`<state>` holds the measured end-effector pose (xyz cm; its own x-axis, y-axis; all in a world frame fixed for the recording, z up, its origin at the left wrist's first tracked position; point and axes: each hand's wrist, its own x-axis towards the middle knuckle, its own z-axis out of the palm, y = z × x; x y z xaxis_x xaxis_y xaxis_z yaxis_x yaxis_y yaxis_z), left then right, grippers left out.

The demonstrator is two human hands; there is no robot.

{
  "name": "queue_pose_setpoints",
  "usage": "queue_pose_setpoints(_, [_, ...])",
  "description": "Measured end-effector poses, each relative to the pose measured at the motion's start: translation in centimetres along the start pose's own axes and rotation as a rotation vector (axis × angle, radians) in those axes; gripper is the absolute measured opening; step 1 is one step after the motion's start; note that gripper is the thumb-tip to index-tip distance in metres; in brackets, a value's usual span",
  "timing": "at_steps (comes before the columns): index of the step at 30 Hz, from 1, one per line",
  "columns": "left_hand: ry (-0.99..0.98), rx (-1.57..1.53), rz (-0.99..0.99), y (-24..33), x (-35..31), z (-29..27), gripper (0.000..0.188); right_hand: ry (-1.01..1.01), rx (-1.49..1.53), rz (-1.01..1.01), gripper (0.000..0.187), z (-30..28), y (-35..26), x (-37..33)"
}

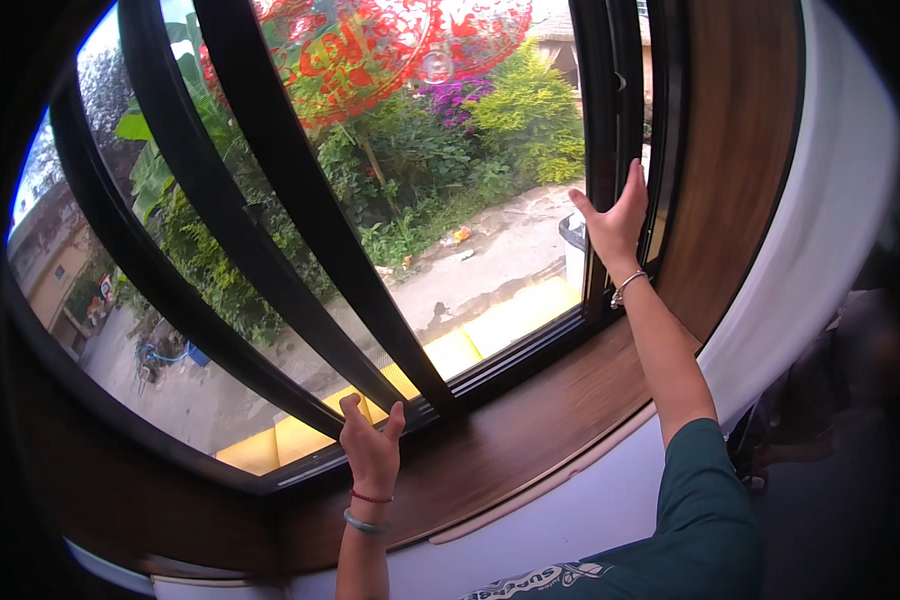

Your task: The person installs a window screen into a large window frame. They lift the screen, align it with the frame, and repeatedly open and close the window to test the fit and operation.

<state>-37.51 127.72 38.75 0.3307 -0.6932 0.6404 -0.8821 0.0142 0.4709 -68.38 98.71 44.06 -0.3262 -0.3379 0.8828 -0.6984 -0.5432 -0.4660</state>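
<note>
A black-framed sliding window [320, 230] fills most of the view, with several upright frame bars. Low on these bars, just above the bottom track [515, 350], is my left hand [370, 455]. Its thumb and forefinger are apart at the foot of a bar; the other fingers are mostly hidden. A red bead bracelet and a pale green bangle circle that wrist. My right hand [618, 222] lies against the black frame on the right side [602, 110], fingers stretched upward and thumb spread to the left. A silvery bracelet [630, 287] is on its wrist.
A brown wooden sill [510, 410] runs below the window, and a wooden side panel [735, 170] stands at right. Beyond it hangs pale cloth [820, 200]. A red cut-out decoration [370, 50] covers the upper glass. Outside are plants, paving and a yellow ledge [515, 318].
</note>
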Motion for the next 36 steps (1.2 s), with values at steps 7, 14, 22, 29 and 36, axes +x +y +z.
queue_pose_setpoints(7, [0.05, 0.021, -0.04, 0.7, 1.8, 2.3, 0.056, -0.314, 0.201, 0.141, 0.108, 2.3, 4.0, 0.6])
queue_pose_setpoints(14, [-0.018, -0.054, -0.056, 2.1, 2.9, 5.5, 0.052, -0.363, 0.177, 0.118, 0.094, 3.2, 1.3, -1.6])
queue_pose_setpoints(22, [0.286, -0.01, 0.034, 1.9, 4.7, 7.1, 0.055, -0.448, 0.187, 0.135, 0.088, 2.3, 0.8, -1.1])
queue_pose_setpoints(29, [0.511, 0.089, 0.101, 5.5, 9.6, 5.1, 0.063, -0.372, 0.206, 0.106, 0.072, 2.3, 0.2, -1.9])
queue_pose_setpoints(36, [0.495, 0.158, 0.011, 7.2, 11.0, 6.8, 0.047, -0.337, 0.166, 0.106, 0.078, 2.8, 0.0, -2.4])
